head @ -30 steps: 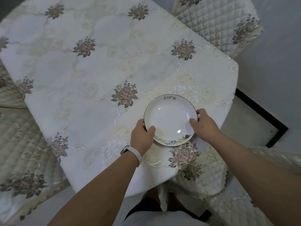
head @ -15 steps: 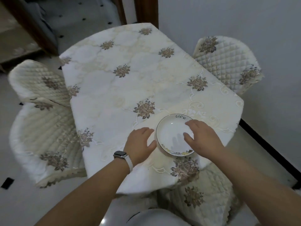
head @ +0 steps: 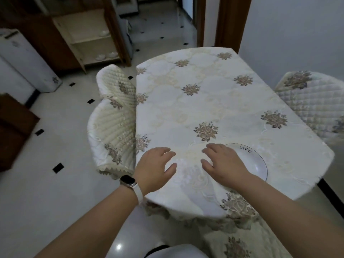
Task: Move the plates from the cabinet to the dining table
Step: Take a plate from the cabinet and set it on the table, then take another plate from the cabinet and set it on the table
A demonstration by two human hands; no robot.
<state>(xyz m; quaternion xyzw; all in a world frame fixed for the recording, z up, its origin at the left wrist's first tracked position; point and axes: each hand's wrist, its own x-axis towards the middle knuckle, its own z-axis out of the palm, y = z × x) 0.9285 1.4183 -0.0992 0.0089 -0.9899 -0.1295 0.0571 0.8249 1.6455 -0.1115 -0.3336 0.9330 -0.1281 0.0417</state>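
A white plate (head: 255, 161) with a dark rim and the word "life" lies flat near the front right corner of the dining table (head: 195, 105), which is covered by a cream floral cloth. My right hand (head: 221, 164) hovers open just left of the plate and hides its left edge. My left hand (head: 154, 166), with a watch on the wrist, is open over the table's front left edge. Both hands hold nothing. Far back left, the open wooden cabinet (head: 87, 36) shows several white dishes (head: 105, 55) on its shelves.
Quilted chairs stand at the table's left (head: 113, 127), right (head: 312, 101) and front (head: 242, 243). A white appliance (head: 22, 60) and dark wooden furniture (head: 13, 131) are at the left. Tiled floor (head: 61, 183) runs between table and cabinet. A wall is close on the right.
Both hands have let go of the plate and drawn back to the left. The view has lifted and swung left, bringing the cabinet and floor into sight.
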